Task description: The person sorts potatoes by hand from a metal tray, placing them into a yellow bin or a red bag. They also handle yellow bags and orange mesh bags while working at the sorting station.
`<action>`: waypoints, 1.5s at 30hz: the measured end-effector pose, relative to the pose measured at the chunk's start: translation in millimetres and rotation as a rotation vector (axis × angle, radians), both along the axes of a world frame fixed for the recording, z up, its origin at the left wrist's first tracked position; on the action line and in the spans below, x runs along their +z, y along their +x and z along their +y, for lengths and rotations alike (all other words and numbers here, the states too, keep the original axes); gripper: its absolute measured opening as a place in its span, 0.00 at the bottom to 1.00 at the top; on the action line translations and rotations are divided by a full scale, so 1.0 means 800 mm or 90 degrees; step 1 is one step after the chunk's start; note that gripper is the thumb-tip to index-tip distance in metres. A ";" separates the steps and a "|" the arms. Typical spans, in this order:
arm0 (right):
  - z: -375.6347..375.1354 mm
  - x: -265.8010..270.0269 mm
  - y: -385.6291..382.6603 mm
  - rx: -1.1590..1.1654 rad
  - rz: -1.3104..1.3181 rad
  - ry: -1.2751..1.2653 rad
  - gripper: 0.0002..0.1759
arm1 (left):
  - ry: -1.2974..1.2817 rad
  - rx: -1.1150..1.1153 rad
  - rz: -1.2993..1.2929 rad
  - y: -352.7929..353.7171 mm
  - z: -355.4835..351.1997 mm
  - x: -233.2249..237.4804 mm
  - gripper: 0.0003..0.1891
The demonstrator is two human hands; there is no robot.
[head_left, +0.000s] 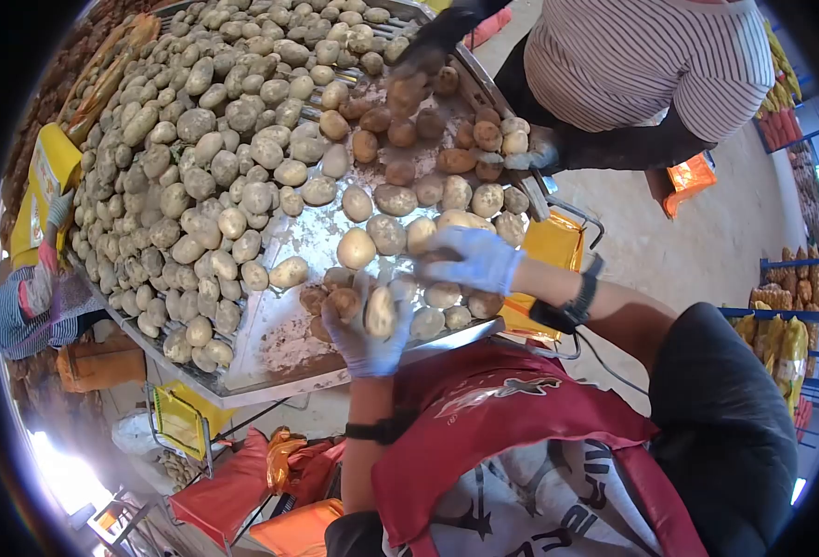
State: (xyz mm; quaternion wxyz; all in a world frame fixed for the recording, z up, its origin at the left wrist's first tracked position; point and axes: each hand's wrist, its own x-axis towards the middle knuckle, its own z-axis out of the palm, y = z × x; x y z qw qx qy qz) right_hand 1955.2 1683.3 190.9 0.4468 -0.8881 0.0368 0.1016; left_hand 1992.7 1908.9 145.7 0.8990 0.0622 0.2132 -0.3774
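Observation:
My left hand (365,339), in a thin pale glove, is closed around a potato (381,313) at the front edge of the metal sorting table (284,325). Reddish-brown potatoes (344,303) lie right beside its fingers. Over the near row of potatoes (443,295) reaches my right hand (470,258), also gloved, palm down. Its fingertips are blurred and partly hidden, so whether it grips a potato cannot be made out. A yellowish potato (356,249) rests between the two hands, farther back.
A large heap of potatoes (187,167) covers the table's left and back. Across the right corner, a co-worker in a striped top (651,56) handles potatoes with dark-sleeved arms. Another person (33,302) stands at the left. Yellow bags (556,243) hang off the table's right side.

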 end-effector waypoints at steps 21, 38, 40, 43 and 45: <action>0.030 -0.026 -0.062 -0.041 0.128 0.227 0.29 | 0.285 -0.177 -0.365 -0.071 0.007 0.007 0.28; 0.151 0.046 -0.020 0.078 0.419 0.607 0.32 | -0.092 0.279 -0.099 -0.164 0.372 0.038 0.33; 0.247 0.066 0.013 0.200 0.449 0.613 0.30 | -0.043 0.418 -0.104 -0.196 0.439 0.014 0.32; 0.450 0.057 0.064 0.447 0.499 0.485 0.21 | 0.485 0.521 -0.202 -0.239 0.542 0.010 0.27; 0.588 0.015 0.065 0.424 0.653 0.553 0.17 | 0.292 0.692 -0.232 -0.256 0.617 0.030 0.21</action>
